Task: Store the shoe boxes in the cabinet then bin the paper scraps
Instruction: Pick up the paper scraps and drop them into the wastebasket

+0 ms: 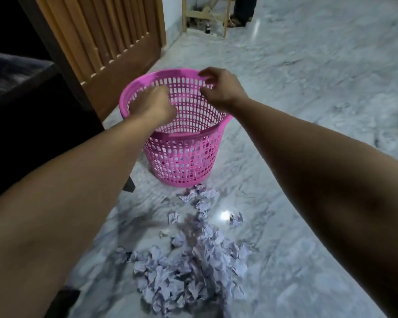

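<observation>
A pink plastic lattice basket [182,134] stands upright on the marble floor. Both my hands hover over its opening. My left hand [157,102] is above the left side with its fingers curled downward and hidden behind the back of the hand. My right hand [221,88] is near the far rim, its fingers loosely apart with nothing visible between them. A heap of crumpled white paper scraps [189,271] lies on the floor in front of the basket, with a thin trail reaching its base. Some pale shapes show through the basket's lattice. No shoe boxes are in view.
A slatted wooden door [106,37] stands behind the basket at the left. Dark furniture [32,111] fills the left side. At the back is a light wooden frame [205,14], with a person's legs [241,17] beside it. Grey marble floor [308,76] spreads to the right.
</observation>
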A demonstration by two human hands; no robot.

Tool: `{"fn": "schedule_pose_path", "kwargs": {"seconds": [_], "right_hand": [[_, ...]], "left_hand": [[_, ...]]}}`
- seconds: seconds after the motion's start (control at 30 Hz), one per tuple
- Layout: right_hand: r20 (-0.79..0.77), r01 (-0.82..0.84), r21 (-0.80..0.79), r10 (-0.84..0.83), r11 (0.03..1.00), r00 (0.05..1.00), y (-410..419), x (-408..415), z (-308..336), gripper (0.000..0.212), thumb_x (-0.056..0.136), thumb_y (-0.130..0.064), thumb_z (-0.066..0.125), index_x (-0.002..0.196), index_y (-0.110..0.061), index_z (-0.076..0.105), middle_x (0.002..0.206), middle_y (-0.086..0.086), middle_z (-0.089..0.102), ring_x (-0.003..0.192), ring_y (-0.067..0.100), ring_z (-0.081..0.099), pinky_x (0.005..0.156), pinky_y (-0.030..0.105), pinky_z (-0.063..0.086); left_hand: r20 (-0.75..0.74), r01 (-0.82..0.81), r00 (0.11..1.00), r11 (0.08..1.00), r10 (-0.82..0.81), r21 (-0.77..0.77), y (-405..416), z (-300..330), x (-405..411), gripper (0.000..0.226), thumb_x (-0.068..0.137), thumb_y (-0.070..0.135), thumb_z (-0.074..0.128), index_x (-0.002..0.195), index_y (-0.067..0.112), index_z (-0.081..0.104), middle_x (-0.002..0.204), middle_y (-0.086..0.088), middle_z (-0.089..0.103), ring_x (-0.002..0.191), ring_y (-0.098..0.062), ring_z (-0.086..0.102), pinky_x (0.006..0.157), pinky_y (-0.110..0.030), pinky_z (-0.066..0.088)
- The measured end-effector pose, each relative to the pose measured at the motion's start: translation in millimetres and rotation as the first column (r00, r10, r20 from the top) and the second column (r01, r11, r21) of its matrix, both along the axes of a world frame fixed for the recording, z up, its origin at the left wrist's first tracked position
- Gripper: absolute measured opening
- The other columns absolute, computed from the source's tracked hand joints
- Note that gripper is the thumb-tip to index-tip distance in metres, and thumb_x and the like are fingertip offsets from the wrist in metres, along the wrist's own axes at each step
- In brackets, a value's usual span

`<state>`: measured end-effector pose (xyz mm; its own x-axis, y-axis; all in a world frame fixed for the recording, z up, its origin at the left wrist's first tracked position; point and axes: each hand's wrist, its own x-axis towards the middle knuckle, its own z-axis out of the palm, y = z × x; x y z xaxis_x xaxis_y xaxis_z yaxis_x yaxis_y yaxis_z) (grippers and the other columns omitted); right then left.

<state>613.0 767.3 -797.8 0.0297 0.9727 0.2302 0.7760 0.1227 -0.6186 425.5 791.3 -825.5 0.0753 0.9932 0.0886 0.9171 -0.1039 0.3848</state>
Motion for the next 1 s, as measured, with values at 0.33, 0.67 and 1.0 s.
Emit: {"fn": "schedule_pose_path", "kwargs": {"seconds": [0.33, 0.67, 1.0], "right_hand": [[-0.179, 0.383, -0.146, -0.405, 0.912, 0.897, -99.8, 71.1, -180.0, 0.019, 0.087, -0.019, 0.054, 0.094, -0.018, 0.072, 0.096, 0.000, 0.076, 0.091, 0.023, 0.069, 0.078, 0.029, 0.051], [0.283, -0.156, -0.560, 0.365, 0.814, 0.887, -105.8, 11.2, -286.7, 0.066, 0.095, -0.020, 0.051, 0.157, -0.027, 0.032, 0.164, 0.005, 0.027, 0.144, 0.036, 0.032, 0.107, 0.055, 0.044], [0.137, -0.256, -0.485, 0.361, 0.836, 0.922, -141.5, 26.9, -292.3, 0.052, 0.094, -0.050, 0.032, 0.121, -0.026, 0.070, 0.123, 0.002, 0.064, 0.118, 0.027, 0.056, 0.095, 0.041, 0.049]], "left_hand": [[-0.051, 0.541, 0.841, 0.837, -0.539, 0.085, -162.2, -183.2, -20.3, 0.034, 0.090, 0.038, 0.059, 0.118, 0.020, 0.064, 0.113, 0.001, 0.063, 0.103, -0.023, 0.057, 0.081, -0.039, 0.052], [-0.061, 0.367, 0.911, 0.872, -0.407, -0.323, -131.8, -283.9, 8.8, 0.065, 0.092, 0.026, 0.042, 0.149, 0.049, 0.024, 0.163, 0.014, 0.028, 0.148, -0.017, 0.030, 0.117, -0.053, 0.031], [0.115, 0.520, 0.854, 0.827, -0.507, -0.215, -164.1, -283.5, -27.7, 0.051, 0.098, 0.054, 0.045, 0.142, 0.031, 0.054, 0.154, 0.003, 0.047, 0.142, -0.021, 0.041, 0.112, -0.051, 0.038]]}}
